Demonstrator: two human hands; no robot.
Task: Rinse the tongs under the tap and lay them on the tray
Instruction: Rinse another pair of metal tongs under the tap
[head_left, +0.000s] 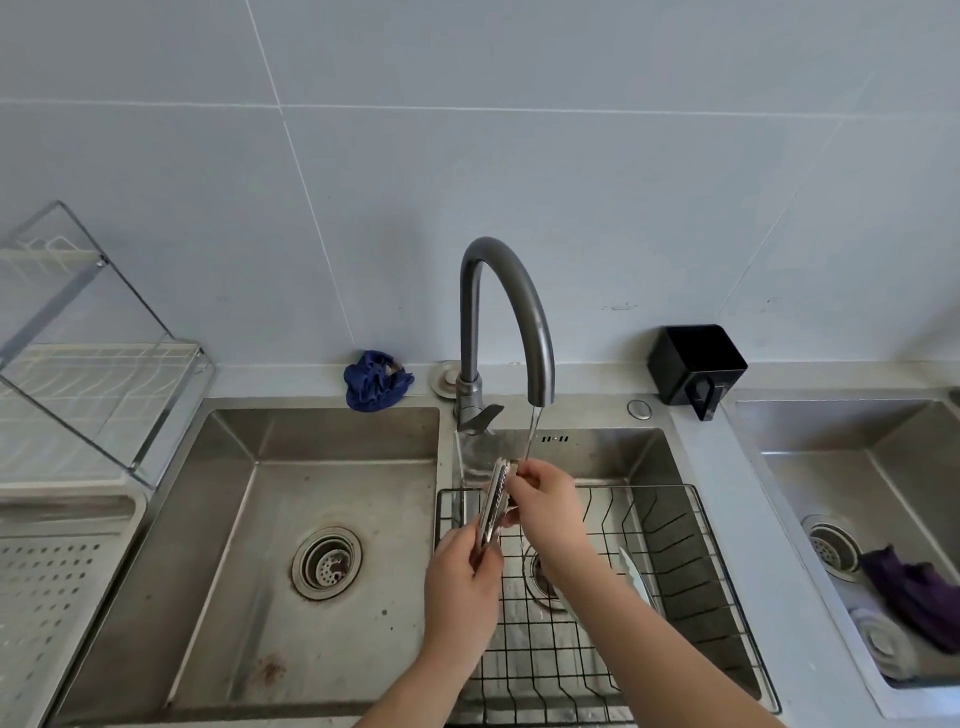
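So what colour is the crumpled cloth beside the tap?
The cloth is dark blue; the head view shows it.

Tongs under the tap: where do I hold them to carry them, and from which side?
Grip the tongs by the low handle end, from the near side, as the left hand does. They slant tips-up toward the tap, arms together; the right hand pinches the scalloped tips under the water.

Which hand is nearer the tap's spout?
Right. The right hand is just below the spout, at the water stream; the left hand is lower, gripping the tongs.
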